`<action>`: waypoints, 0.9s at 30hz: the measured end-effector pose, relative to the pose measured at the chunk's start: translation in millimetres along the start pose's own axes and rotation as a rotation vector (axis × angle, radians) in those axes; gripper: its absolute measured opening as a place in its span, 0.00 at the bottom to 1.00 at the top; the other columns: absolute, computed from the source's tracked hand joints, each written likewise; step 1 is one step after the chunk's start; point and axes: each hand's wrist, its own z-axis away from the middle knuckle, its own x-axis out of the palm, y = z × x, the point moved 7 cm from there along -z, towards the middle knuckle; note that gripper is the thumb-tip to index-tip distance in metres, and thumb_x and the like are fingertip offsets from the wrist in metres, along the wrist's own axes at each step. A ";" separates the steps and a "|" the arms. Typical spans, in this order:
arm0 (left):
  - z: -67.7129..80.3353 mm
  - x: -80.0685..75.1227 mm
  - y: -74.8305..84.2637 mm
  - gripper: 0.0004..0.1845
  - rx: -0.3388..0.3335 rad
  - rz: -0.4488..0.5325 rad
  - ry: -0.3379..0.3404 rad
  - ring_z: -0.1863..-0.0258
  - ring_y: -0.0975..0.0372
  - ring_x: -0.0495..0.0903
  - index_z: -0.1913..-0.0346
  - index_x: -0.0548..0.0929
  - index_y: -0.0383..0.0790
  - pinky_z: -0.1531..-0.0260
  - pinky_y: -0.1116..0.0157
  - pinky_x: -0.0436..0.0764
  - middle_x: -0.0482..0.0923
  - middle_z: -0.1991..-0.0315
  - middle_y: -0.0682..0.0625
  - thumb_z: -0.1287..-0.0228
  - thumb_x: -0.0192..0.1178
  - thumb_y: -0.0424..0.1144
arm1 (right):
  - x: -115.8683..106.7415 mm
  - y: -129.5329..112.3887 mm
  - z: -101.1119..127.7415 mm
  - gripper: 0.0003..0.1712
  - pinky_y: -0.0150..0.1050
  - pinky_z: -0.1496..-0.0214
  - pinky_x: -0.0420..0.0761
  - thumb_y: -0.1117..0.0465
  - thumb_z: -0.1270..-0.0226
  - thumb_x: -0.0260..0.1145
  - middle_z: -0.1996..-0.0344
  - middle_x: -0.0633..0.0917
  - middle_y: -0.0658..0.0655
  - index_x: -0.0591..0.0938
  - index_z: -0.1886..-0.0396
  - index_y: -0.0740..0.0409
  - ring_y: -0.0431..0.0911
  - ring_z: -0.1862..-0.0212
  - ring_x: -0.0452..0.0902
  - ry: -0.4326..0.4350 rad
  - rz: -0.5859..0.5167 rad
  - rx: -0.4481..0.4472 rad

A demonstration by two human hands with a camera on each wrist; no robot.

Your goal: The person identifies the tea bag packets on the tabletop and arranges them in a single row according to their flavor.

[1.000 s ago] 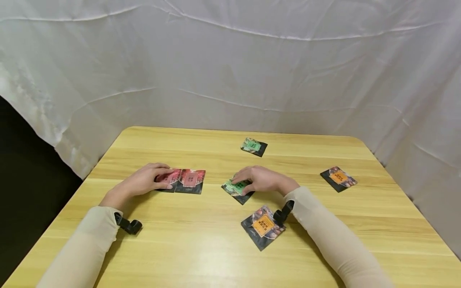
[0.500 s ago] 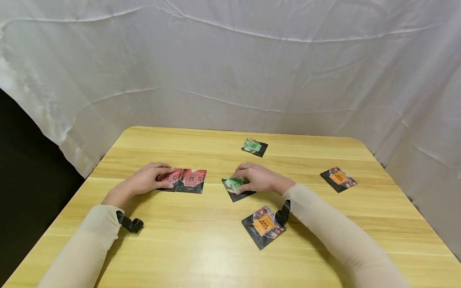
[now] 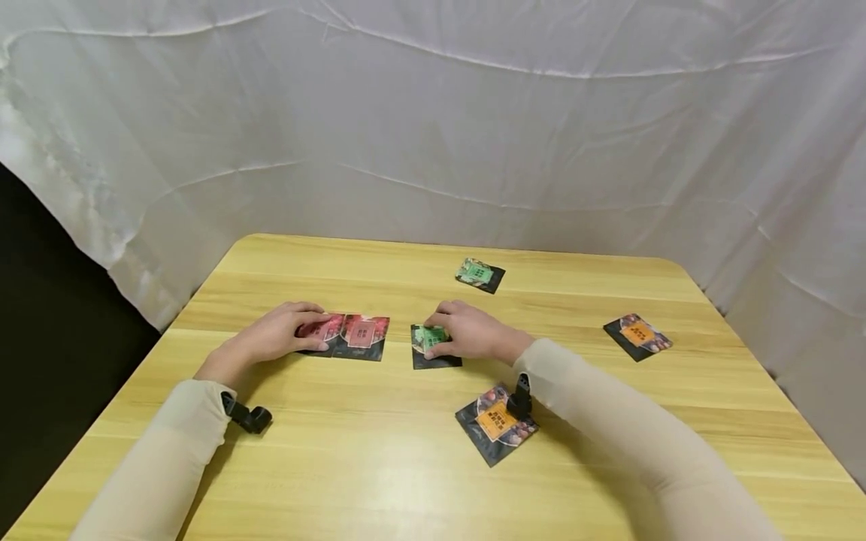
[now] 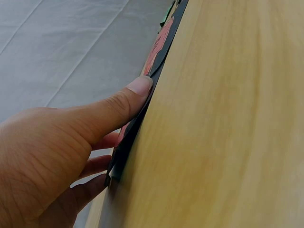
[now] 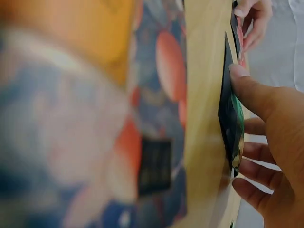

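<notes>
My left hand (image 3: 271,334) grips a flat red-and-black packet (image 3: 333,329) lying on the table, its thumb on the near side and fingers by the left edge. A second red packet (image 3: 363,336) lies flush against that one's right side. With thumb and fingertips at its edges, my right hand (image 3: 476,332) holds a green-and-black packet (image 3: 421,353), a short gap right of the red pair. In the right wrist view this green packet (image 5: 230,107) looks slightly tilted. Below the right wrist lies an orange-labelled packet (image 3: 496,422), partly covered by the wrist camera (image 3: 519,402).
Another green packet (image 3: 480,275) lies near the far edge of the wooden table (image 3: 338,466). Toward the right side is a second orange-labelled packet (image 3: 638,336). A pale cloth (image 3: 433,135) hangs behind the table.
The right hand has slid the green packet leftward toward the red pair and turned it from diagonal to nearly square with them. My left hand has stayed almost still on its red packet.
</notes>
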 end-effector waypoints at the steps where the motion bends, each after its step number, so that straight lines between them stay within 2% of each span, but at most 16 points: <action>1: 0.2 0.1 0.0 0.36 -0.001 0.001 -0.001 0.35 0.40 0.65 0.33 0.74 0.36 0.36 0.42 0.63 0.70 0.36 0.36 0.38 0.65 0.56 | 0.5 -0.9 -1.3 0.38 0.39 0.51 0.76 0.32 0.36 0.60 0.49 0.76 0.51 0.77 0.35 0.51 0.42 0.54 0.72 0.001 0.013 0.008; 9: 0.0 0.0 -0.3 0.36 -0.006 -0.003 0.013 0.36 0.40 0.66 0.35 0.76 0.36 0.36 0.41 0.63 0.71 0.37 0.37 0.39 0.66 0.57 | 1.4 -9.6 -10.6 0.38 0.41 0.52 0.76 0.32 0.34 0.58 0.53 0.75 0.52 0.77 0.35 0.53 0.43 0.57 0.70 0.012 0.070 0.051; 16: -0.8 0.7 -1.3 0.36 -0.015 -0.001 0.009 0.36 0.41 0.66 0.35 0.77 0.37 0.36 0.42 0.64 0.71 0.37 0.37 0.39 0.66 0.58 | 3.9 -15.9 -17.9 0.39 0.40 0.56 0.76 0.31 0.34 0.57 0.53 0.76 0.52 0.77 0.35 0.53 0.43 0.58 0.70 0.021 0.110 0.055; 27: -0.3 -0.5 0.3 0.35 -0.008 0.011 0.000 0.36 0.40 0.65 0.34 0.75 0.37 0.36 0.42 0.63 0.70 0.36 0.36 0.38 0.66 0.54 | 2.3 -24.9 -24.0 0.39 0.43 0.52 0.78 0.30 0.34 0.56 0.51 0.77 0.52 0.77 0.35 0.52 0.45 0.54 0.73 0.013 0.132 0.070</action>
